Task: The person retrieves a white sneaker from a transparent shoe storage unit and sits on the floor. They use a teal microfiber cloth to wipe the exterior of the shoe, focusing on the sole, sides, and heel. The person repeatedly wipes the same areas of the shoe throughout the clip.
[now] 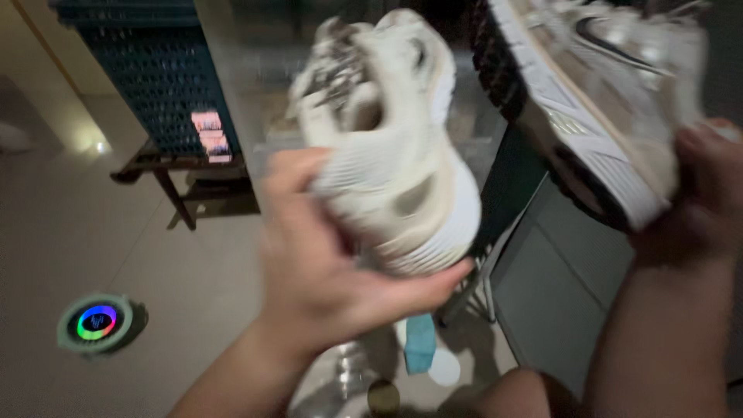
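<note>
My left hand (325,263) grips a white sneaker (387,131) by its heel and holds it up in the middle of the view, toe pointing away, laces at the top. My right hand (700,193) holds a second white sneaker (588,85) at the upper right, tilted so that its dark-and-white ridged sole faces left. The two shoes are close together but apart. The whole picture is motion-blurred.
A dark teal perforated crate (159,77) rests on a low dark wooden stand (178,174) at the upper left. A round device with a rainbow-lit ring (98,321) lies on the pale floor. A grey cabinet panel (565,271) stands to the right, and a blue object (420,344) lies below.
</note>
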